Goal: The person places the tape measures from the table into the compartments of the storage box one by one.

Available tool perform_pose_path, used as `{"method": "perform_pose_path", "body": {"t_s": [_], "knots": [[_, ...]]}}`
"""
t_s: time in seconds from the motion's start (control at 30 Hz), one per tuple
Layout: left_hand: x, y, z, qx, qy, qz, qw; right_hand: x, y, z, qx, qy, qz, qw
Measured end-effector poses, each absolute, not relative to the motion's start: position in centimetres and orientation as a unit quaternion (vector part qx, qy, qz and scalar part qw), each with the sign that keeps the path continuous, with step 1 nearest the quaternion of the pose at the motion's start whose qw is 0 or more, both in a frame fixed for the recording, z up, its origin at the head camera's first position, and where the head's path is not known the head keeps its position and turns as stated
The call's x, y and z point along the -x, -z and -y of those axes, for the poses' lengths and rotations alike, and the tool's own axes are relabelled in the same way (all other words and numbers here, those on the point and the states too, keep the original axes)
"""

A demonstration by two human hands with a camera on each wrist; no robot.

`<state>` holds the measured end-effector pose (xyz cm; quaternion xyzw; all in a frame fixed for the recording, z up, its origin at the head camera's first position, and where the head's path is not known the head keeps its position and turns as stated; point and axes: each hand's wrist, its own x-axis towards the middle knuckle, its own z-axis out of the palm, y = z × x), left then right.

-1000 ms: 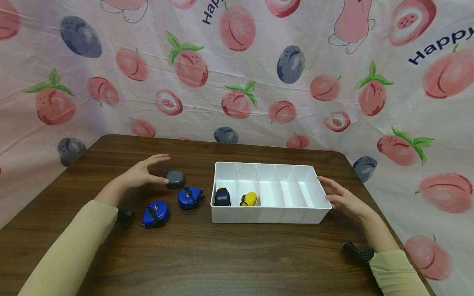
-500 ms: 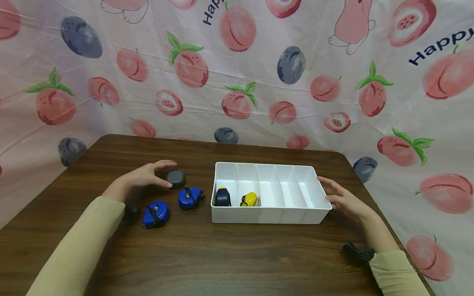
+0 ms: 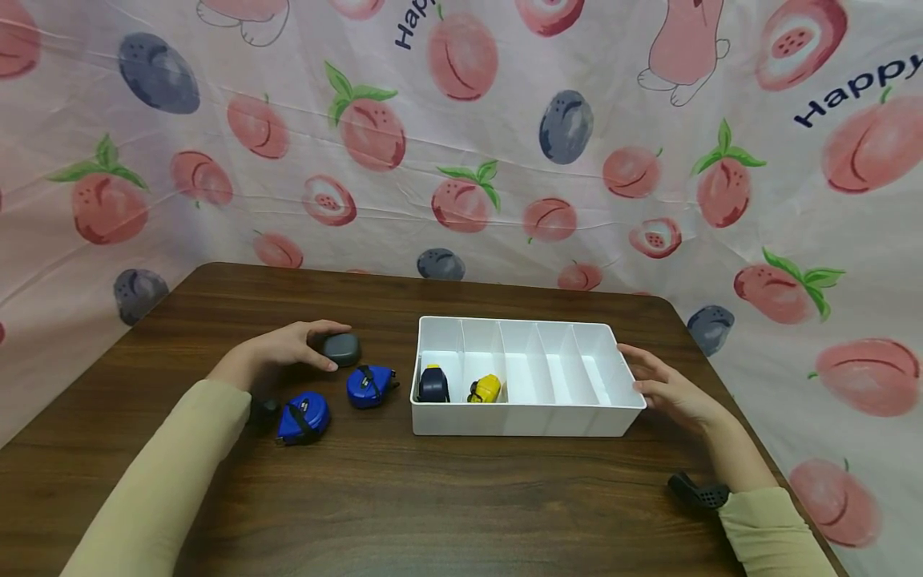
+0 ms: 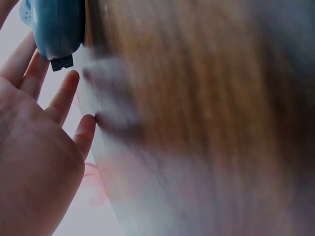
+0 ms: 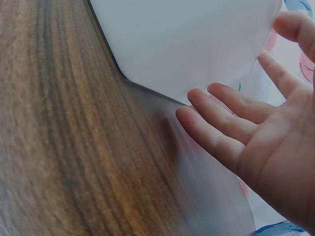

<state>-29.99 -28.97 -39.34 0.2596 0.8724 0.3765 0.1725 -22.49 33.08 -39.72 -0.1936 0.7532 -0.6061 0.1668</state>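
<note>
A dark grey tape measure (image 3: 341,349) with rounded corners lies on the table. My left hand (image 3: 277,351) reaches round its left end, thumb on the near side and index finger on the far side. In the left wrist view the tape measure (image 4: 58,27) shows a black end tab, with the other fingers loosely spread beside it. My right hand (image 3: 674,390) touches the right end of a white divided box (image 3: 519,419). Its fingertips (image 5: 197,98) rest against the box's end wall, nearly straight in the right wrist view.
Two blue tape measures (image 3: 304,417) with black straps lie near my left hand. Inside the box, a dark navy tape measure (image 3: 433,384) sits in the leftmost compartment and a yellow one (image 3: 485,389) in the second. A fruit-print cloth (image 3: 404,192) hangs behind the table.
My left hand has moved right and slightly closer round the grey tape measure, its index finger and thumb drawing in on it. My right hand and the box have stayed put.
</note>
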Motion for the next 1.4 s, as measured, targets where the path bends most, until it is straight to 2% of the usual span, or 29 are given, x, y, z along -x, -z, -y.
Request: {"method": "perform_pose_path", "body": {"t_s": [0.63, 1.4], "knots": [[30.63, 39.4, 28.52, -0.221, -0.381, -0.88, 0.18, 22.51, 39.58, -33.07, 0.198, 0.614, -0.746, 0.168], [30.49, 38.97, 28.56, -0.232, -0.367, -0.886, 0.164, 22.69, 39.85, -33.18, 0.196, 0.615, -0.745, 0.17]]}}
